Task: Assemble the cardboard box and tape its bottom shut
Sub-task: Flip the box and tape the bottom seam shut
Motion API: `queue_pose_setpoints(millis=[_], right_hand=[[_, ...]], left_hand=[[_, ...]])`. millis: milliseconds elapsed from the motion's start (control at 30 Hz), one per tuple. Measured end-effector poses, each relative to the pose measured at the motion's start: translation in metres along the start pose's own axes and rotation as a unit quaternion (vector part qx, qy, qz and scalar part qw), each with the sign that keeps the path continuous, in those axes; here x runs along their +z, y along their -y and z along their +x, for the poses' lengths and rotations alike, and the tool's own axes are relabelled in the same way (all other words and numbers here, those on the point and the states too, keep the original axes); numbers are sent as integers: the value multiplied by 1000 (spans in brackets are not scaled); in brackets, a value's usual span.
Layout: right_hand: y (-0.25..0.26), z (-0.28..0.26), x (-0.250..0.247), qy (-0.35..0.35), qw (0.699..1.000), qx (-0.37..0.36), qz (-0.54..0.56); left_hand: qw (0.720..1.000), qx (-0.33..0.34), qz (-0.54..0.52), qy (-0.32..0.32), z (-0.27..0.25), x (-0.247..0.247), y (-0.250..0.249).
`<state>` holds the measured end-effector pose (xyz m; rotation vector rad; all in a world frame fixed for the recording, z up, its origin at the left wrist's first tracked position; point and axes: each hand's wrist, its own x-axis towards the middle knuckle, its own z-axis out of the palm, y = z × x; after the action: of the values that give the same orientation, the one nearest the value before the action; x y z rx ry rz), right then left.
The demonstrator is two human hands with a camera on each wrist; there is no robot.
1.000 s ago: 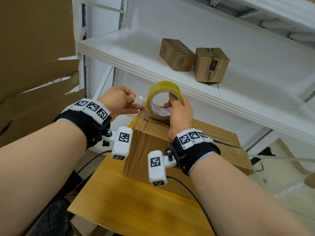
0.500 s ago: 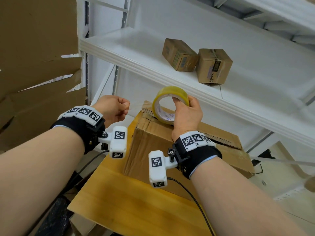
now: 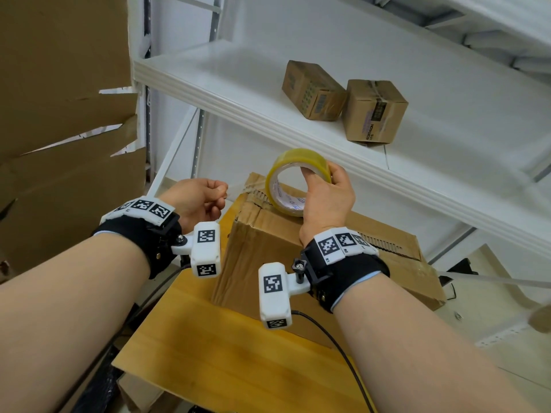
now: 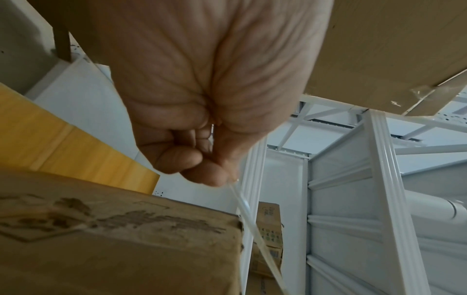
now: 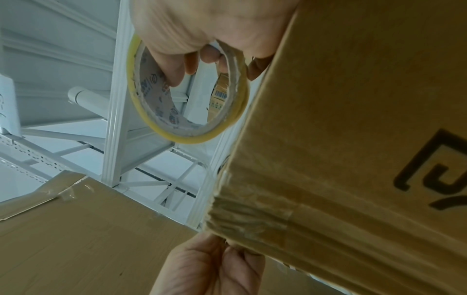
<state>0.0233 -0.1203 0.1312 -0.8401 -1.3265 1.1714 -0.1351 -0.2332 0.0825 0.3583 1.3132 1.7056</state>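
I find the right hand [image 3: 326, 201] clenched on the roll of tape [image 3: 293, 181], fingers curled through its core and thumb over the outer edge; the roll stands on edge on top of the cardboard box [image 3: 262, 242]. The left hand [image 3: 198, 198] is closed, thumb and fingertips pinching the free end of the clear tape strip [image 4: 248, 221], which runs taut from the pinch toward the roll past the box's upper corner. The box stands on the wooden table [image 3: 226, 359]. The roll's core carries blue print I cannot read. Two small cartons [image 3: 343, 101] sit on the white shelf [image 3: 226, 73]; their labels are too small to read with confidence.
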Motion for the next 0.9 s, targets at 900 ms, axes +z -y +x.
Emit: queue_pose_setpoints(millis=[900], right_hand=[[2, -5, 2, 32, 999, -23, -14]], left_hand=[[996, -34, -71, 45, 17, 0, 33]])
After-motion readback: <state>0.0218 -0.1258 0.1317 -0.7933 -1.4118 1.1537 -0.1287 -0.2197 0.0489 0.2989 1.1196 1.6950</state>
